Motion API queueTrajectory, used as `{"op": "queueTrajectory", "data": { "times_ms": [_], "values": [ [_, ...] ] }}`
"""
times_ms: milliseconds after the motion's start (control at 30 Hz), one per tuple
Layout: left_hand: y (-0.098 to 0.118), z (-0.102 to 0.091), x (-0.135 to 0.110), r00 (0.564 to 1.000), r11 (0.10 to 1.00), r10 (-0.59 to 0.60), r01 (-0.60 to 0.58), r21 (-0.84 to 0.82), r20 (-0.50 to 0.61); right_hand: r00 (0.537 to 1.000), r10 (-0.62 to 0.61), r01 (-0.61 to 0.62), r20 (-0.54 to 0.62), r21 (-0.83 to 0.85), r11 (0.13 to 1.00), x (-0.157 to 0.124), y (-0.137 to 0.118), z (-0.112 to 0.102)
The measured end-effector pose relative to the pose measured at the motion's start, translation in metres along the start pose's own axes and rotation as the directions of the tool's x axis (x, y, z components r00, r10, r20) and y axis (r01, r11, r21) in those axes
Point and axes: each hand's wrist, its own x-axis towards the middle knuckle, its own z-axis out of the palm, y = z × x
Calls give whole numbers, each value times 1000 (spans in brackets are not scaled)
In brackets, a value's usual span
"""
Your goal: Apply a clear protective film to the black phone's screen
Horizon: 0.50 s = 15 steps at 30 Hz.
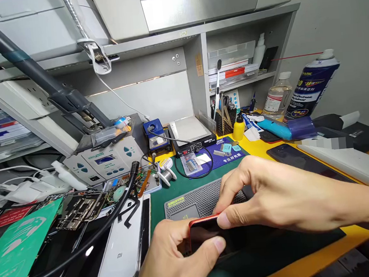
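A smartphone (203,237) with a red edge and a dark screen is held tilted above the green mat. My left hand (178,255) grips its left end, the thumb lying across the screen. On the upper edge, my right hand (257,192) pinches the rim between thumb and fingers. The phone's lower right part blends into the dark background, so its far end is hard to make out. Just behind the hands lies a grey perforated pad (193,200) on the green mat (159,201).
A white phone back (121,243) and a black hose (114,218) lie at left, by circuit boards (77,210). Behind stand a hot-air station (105,160), a heating plate (190,131) and a yellow bottle (238,128). A spray can (311,86) stands at right.
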Motion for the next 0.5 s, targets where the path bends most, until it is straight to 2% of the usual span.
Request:
{"op": "queueTrajectory", "data": {
  "times_ms": [233, 433, 500],
  "values": [
    [-3, 1, -1, 999, 999, -42, 42, 15, -23, 999, 34, -34, 13, 27, 999, 5, 1, 0],
    [-7, 1, 0, 998, 998, -36, 38, 47, -55, 979, 1, -18, 202, 82, 996, 7, 5, -13],
    [-7, 0, 0, 998, 998, -34, 38, 57, -60, 977, 1, -22, 213, 93, 995, 5, 5, -16]
  ]
}}
